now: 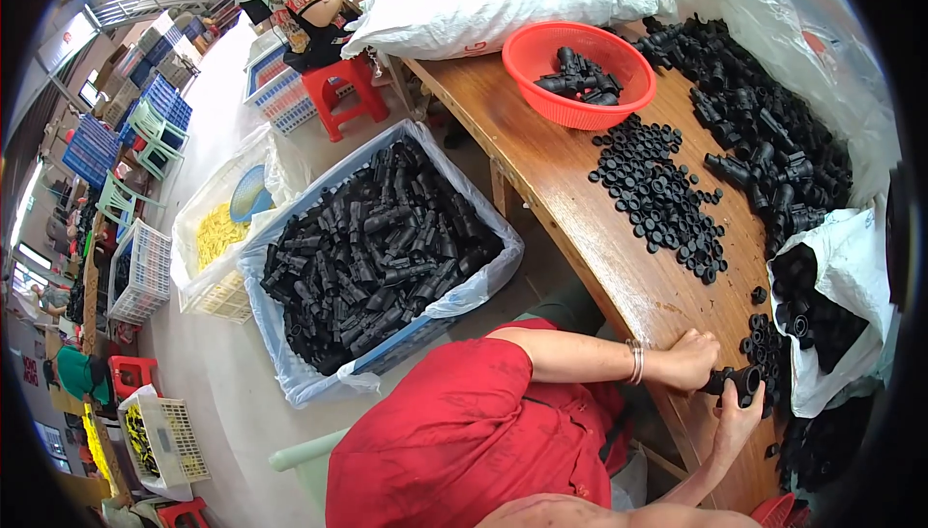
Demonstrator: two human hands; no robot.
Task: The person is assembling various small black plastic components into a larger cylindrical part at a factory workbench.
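Here, both hands meet at the near edge of the long wooden bench [619,267], over a black plastic pipe fitting with round open ends [737,380]. The left hand [691,359] is clenched around one end of the fitting, and the right hand [735,424] grasps it from below with the fingers curled, so each grip is closed on this same part. The fitting is held just above the bench edge, beside a small group of black plastic ring caps [764,344] and a white plastic bag of black parts [831,306]. I judge that the fitting could slip and fall off the edge, because it hangs so close to it. A careless elbow could also push the loose black caps in the middle of the bench [657,195] toward the floor.
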